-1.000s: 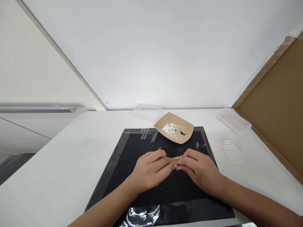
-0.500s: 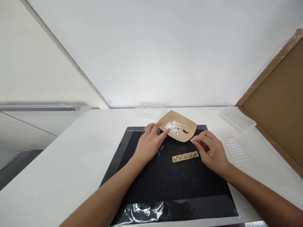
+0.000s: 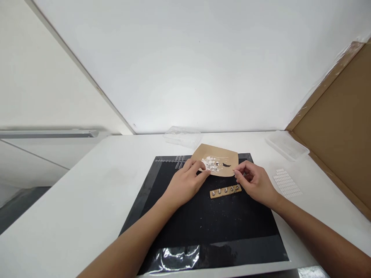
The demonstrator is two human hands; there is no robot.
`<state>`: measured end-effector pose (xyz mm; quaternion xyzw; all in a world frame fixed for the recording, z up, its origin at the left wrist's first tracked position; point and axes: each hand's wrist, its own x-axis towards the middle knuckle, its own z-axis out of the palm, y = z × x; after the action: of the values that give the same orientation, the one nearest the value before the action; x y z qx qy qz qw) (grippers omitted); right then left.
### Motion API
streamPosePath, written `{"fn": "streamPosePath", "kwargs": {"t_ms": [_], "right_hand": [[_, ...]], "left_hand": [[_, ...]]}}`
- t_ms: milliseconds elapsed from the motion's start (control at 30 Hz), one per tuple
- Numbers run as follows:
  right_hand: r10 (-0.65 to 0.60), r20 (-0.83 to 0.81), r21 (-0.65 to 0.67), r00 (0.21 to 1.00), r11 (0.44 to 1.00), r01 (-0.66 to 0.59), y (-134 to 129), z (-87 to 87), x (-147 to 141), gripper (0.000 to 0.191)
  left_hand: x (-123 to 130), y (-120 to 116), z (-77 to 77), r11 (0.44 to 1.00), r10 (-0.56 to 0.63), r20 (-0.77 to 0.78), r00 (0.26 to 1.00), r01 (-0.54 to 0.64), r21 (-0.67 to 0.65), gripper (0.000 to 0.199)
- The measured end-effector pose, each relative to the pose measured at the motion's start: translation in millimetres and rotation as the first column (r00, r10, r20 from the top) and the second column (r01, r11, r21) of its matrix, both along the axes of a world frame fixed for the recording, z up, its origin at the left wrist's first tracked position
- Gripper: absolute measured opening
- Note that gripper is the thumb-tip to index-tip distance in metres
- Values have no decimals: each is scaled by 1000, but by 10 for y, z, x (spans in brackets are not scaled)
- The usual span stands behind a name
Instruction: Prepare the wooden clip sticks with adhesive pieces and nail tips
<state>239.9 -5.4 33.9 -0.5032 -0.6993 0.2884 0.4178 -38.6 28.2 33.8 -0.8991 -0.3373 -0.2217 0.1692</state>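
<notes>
At left, the left hand [image 3: 184, 183] is held at the near-left edge of a brown tray [image 3: 216, 150], fingers curled and slightly parted; whether anything is pinched cannot be told. White bits [image 3: 212, 164] and a dark curved piece [image 3: 226, 165] are carried in the tray, at the far side of a black mat [image 3: 243, 224]. Nearer, a bar with metal pegs [image 3: 218, 194] is set on the mat. At right, the right hand [image 3: 256, 185] is narrowed to a pinch by the tray's right corner; its contents cannot be made out. Bits could be spilled if the tray were tipped unevenly, and the bar could be nudged by the right hand just beside it.
</notes>
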Motion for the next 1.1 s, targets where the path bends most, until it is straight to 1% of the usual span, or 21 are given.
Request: {"fn": "streamPosePath", "kwargs": {"t_ms": [133,233,300,400,467,567,733,800,833,900,967,1033,1100], "right_hand": [[6,-10,-11,1000,1000,-6,15,0,-4,20],[-29,2,6,1000,1000,29,28,7,10,19],[-65,4,18,998,998,65,54,-6,39,20],[-108,-1,15,994,994,108,116,-52,99,21],[-127,-12,4,992,992,127,154,-90,136,21],[-135,-41,-7,990,991,135,178,-139,165,23],[-112,-19,-3,994,994,112,127,-156,141,23],[-93,-11,17,996,996,93,108,-141,135,22],[-89,-8,25,996,996,89,105,-131,138,22],[-103,-26,40,994,994,104,114,-116,159,22],[-120,-46,55,992,991,122,140,-115,196,22],[-133,-38,71,990,988,135,180,-135,240,22],[-162,3,96,987,982,161,231,-172,287,21]], "left_hand": [[54,-95,-12,998,-53,29,998,53,-17,16],[85,-132,-49,997,-70,31,997,71,-39,21],[102,-137,-67,995,-82,44,996,84,-54,20],[112,-136,-67,993,-96,107,990,102,-58,16],[108,-143,-46,993,-96,152,984,106,-55,16],[100,-174,5,997,-65,227,972,73,-29,15],[75,-190,46,996,65,406,912,-81,23,13],[37,-154,31,984,152,436,887,-176,15,11],[13,-131,21,973,215,428,878,-231,-15,12],[-40,-87,12,935,348,420,838,-343,-91,15],[-85,-58,26,882,470,395,790,-438,-173,18],[-116,-44,64,825,564,360,743,-509,-244,23],[-140,-35,113,763,645,310,698,-567,-311,27]]}}
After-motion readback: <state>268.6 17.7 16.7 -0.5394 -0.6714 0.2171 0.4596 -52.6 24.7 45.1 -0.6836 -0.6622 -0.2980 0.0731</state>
